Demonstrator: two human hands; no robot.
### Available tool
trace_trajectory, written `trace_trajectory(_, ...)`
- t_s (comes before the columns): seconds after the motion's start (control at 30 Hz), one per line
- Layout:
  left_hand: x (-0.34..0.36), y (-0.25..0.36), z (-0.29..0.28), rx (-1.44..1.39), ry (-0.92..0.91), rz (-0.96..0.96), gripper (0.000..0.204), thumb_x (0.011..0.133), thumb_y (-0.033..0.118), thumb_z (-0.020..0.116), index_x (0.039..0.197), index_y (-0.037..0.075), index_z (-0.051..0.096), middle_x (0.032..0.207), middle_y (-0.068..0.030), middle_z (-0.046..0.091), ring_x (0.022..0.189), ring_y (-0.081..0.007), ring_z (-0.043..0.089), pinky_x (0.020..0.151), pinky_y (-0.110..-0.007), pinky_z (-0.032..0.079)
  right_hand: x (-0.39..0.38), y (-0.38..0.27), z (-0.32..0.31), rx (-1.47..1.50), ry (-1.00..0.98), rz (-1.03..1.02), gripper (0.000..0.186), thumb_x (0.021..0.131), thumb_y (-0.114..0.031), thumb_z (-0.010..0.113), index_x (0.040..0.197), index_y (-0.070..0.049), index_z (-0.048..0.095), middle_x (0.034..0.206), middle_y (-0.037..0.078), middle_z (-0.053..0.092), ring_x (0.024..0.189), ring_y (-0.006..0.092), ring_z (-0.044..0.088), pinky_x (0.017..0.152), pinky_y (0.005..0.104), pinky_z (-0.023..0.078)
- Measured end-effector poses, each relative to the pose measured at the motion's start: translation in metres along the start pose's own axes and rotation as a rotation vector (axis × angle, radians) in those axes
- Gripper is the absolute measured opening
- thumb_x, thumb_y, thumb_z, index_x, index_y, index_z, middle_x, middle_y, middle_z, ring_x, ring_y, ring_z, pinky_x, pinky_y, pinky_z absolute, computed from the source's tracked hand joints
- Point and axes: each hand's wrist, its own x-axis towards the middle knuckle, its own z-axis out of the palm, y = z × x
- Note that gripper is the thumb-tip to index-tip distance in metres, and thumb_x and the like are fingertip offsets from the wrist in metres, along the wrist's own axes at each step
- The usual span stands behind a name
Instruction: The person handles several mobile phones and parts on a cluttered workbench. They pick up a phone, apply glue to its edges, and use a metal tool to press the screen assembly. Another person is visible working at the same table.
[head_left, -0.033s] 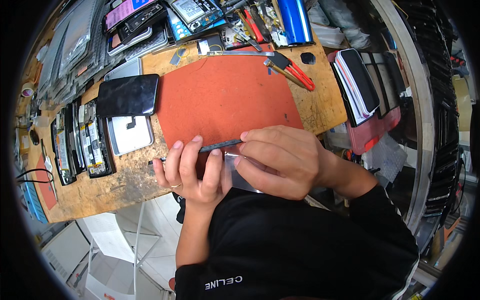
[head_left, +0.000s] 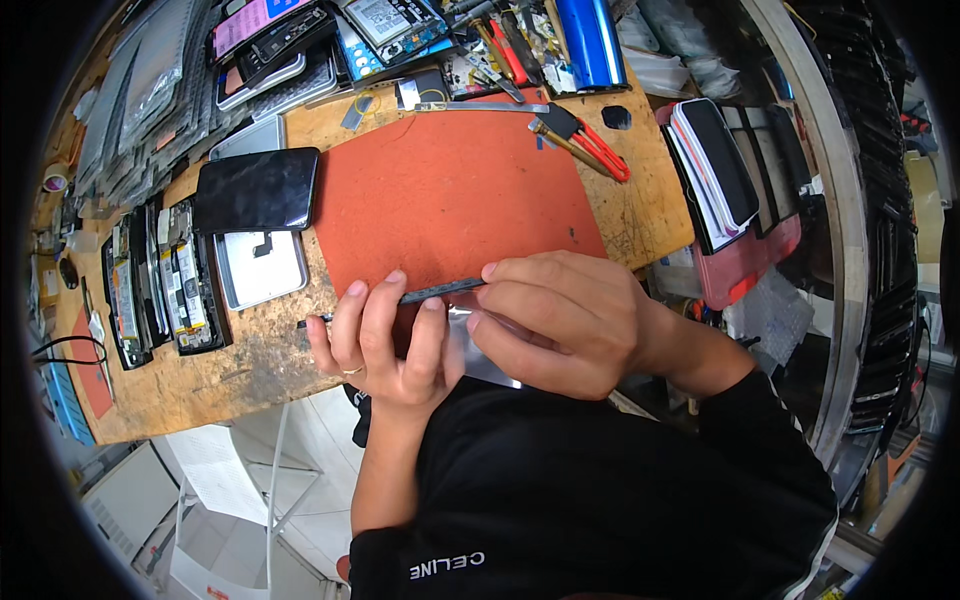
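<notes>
A thin dark phone-like slab (head_left: 442,291), seen almost edge-on, is held above the near edge of an orange-red mat (head_left: 455,190). My left hand (head_left: 388,350) grips it with fingers curled over its long edge; one end pokes out past the little finger. At the slab's other end, my right hand (head_left: 570,325) has thumb and fingers pinched together against its corner. A sheet of clear film (head_left: 490,368) hangs below the slab, between the hands, and catches the light. The slab's broad face is mostly hidden, and I cannot tell whether the film is stuck to it.
Left of the mat, a black phone screen (head_left: 257,190) overlaps a white tray (head_left: 265,280) beside opened phones (head_left: 180,275). Flat clear packets (head_left: 150,90) pile up behind. Red-handled pliers (head_left: 603,152) lie at the far right of the mat; phone cases (head_left: 715,170) stand beyond the table's edge.
The clear film's glare and lower edge have shifted slightly between the hands. Both hands and the slab are held in nearly the same place.
</notes>
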Motion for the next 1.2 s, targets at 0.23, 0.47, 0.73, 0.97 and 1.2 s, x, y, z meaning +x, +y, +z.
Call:
trace_trajectory(0.23, 0.005, -0.001, 0.004, -0.008, 0.012, 0.005, 0.019, 0.094, 0.029, 0.064, 0.113, 0.028, 0.064, 0.123, -0.0046, 0.070, 0.124, -0.0287, 0.058, 0.124, -0.053, 0.023, 0.009, 0.002, 0.002, -0.080, -0.032, -0.008, 0.025, 0.075, -0.016, 0.072, 0.094, -0.001, 0.066, 0.088, 0.009, 0.063, 0.081, 0.0249, 0.069, 0.067, 0.0328, 0.057)
trace_trajectory(0.47, 0.002, -0.001, 0.004, -0.007, 0.020, 0.001, 0.018, 0.094, 0.030, 0.065, 0.112, 0.029, 0.065, 0.122, -0.0032, 0.071, 0.123, -0.0279, 0.058, 0.123, -0.053, 0.023, 0.008, 0.003, 0.000, -0.070, -0.080, -0.033, 0.024, 0.074, -0.014, 0.073, 0.093, -0.001, 0.069, 0.090, 0.009, 0.067, 0.080, 0.0242, 0.070, 0.063, 0.0313, 0.056)
trace_trajectory(0.73, 0.004, -0.001, 0.004, -0.016, 0.016, -0.006, 0.018, 0.093, 0.029, 0.065, 0.111, 0.030, 0.066, 0.123, -0.0015, 0.070, 0.123, -0.0272, 0.058, 0.123, -0.053, 0.022, 0.013, 0.005, 0.001, -0.061, -0.071, -0.064, 0.023, 0.073, -0.011, 0.074, 0.093, 0.000, 0.071, 0.089, 0.010, 0.069, 0.079, 0.0234, 0.071, 0.061, 0.0312, 0.056)
trace_trajectory(0.97, 0.002, 0.000, 0.001, -0.022, -0.007, -0.017, 0.019, 0.094, 0.029, 0.064, 0.113, 0.029, 0.063, 0.123, -0.0025, 0.071, 0.123, -0.0273, 0.058, 0.123, -0.052, 0.022, 0.015, 0.006, -0.003, -0.037, -0.154, -0.064, 0.023, 0.074, -0.010, 0.074, 0.094, 0.001, 0.072, 0.089, 0.009, 0.069, 0.079, 0.0233, 0.071, 0.063, 0.0316, 0.057)
trace_trajectory(1.2, 0.005, -0.007, 0.001, -0.221, -0.025, -0.013, 0.046, 0.090, 0.015, 0.073, 0.119, 0.015, 0.037, 0.132, -0.0155, 0.069, 0.131, -0.0355, 0.056, 0.123, -0.057, 0.015, 0.031, 0.016, 0.003, 0.075, -0.148, -0.016, 0.018, 0.073, -0.013, 0.073, 0.086, -0.003, 0.066, 0.082, 0.006, 0.059, 0.074, 0.0223, 0.065, 0.062, 0.0343, 0.053)
